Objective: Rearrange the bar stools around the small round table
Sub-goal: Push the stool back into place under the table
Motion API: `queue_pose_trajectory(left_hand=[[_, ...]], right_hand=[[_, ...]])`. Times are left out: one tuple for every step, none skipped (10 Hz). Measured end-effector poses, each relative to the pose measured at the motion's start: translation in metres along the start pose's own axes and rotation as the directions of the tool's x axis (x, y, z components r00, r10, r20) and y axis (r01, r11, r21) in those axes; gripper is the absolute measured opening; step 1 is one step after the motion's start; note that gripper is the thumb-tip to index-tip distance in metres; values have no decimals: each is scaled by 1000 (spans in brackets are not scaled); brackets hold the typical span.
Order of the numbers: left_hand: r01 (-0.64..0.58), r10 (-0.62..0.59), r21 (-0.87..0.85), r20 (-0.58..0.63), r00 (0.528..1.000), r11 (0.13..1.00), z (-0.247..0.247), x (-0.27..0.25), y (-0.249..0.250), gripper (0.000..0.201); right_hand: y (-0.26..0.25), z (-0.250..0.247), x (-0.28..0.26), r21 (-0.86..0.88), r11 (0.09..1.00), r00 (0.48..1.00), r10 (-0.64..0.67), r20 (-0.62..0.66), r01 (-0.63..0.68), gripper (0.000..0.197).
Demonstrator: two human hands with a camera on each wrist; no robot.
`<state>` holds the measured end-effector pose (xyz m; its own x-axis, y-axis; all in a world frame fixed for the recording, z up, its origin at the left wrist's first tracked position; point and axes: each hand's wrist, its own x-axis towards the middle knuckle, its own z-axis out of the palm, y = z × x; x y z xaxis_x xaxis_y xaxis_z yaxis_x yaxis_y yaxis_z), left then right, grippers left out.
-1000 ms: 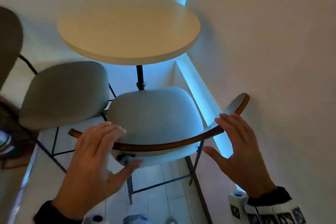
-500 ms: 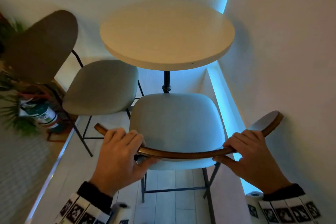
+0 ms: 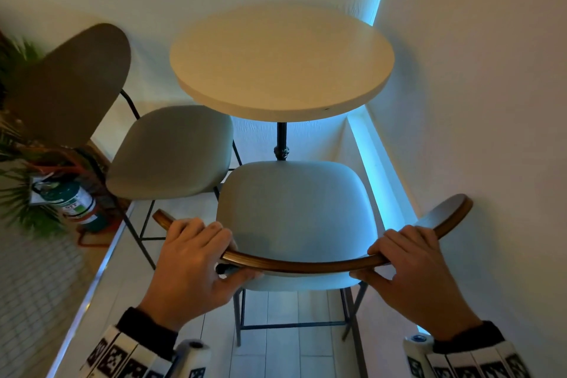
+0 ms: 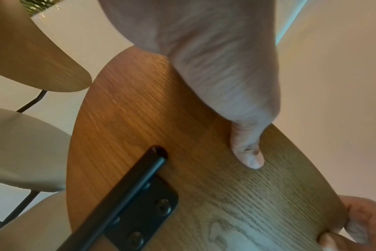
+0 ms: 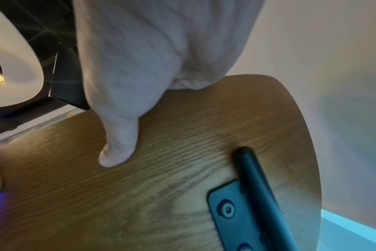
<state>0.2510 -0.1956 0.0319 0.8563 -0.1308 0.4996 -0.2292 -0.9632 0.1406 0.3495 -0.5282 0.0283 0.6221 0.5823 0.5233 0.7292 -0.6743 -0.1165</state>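
Note:
A bar stool with a pale grey seat point(image 3: 294, 218) stands right in front of me, facing the small round table point(image 3: 282, 61). Its curved wooden backrest point(image 3: 306, 265) runs across the head view. My left hand point(image 3: 196, 261) grips the backrest's left part, fingers over the top edge, thumb on the rear face point(image 4: 247, 152). My right hand point(image 3: 411, 264) grips the right part the same way, thumb on the wood point(image 5: 116, 152). A second stool point(image 3: 171, 150) with a wooden backrest point(image 3: 67, 86) stands left of the table.
Walls close in behind the table and along the right, with a blue light strip point(image 3: 371, 169) in the corner and along the skirting. A green fire extinguisher point(image 3: 73, 202) and a plant point(image 3: 18, 70) stand at the left. Black metal stool legs point(image 3: 291, 324) reach the pale floor.
Both hands, held open over the backrest a second ago, have closed round it. The camera view has shifted so the table and left stool sit further right.

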Motion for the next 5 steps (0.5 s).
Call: queue_pose_trajectory(left_hand=[[2, -2, -7, 3, 1000, 1000, 1, -2, -2, 51], [19, -18, -36, 10, 1000, 999, 4, -3, -2, 53], [32, -34, -92, -15, 999, 995, 5, -7, -3, 55], [113, -121, -105, -76, 990, 988, 7, -13, 4, 81], [350, -388, -218, -162, 907, 911, 15, -35, 4, 121]], right_hand=[[-2, 1, 0, 5, 1000, 1000, 16, 5, -16, 40], [-1, 2, -1, 13, 1000, 1000, 20, 5, -20, 41], [-2, 3, -2, 54, 998, 1000, 30, 2, -30, 42], [-5, 2, -3, 89, 994, 998, 58, -5, -58, 46], [-18, 2, -11, 87, 975, 975, 209, -70, -203, 64]])
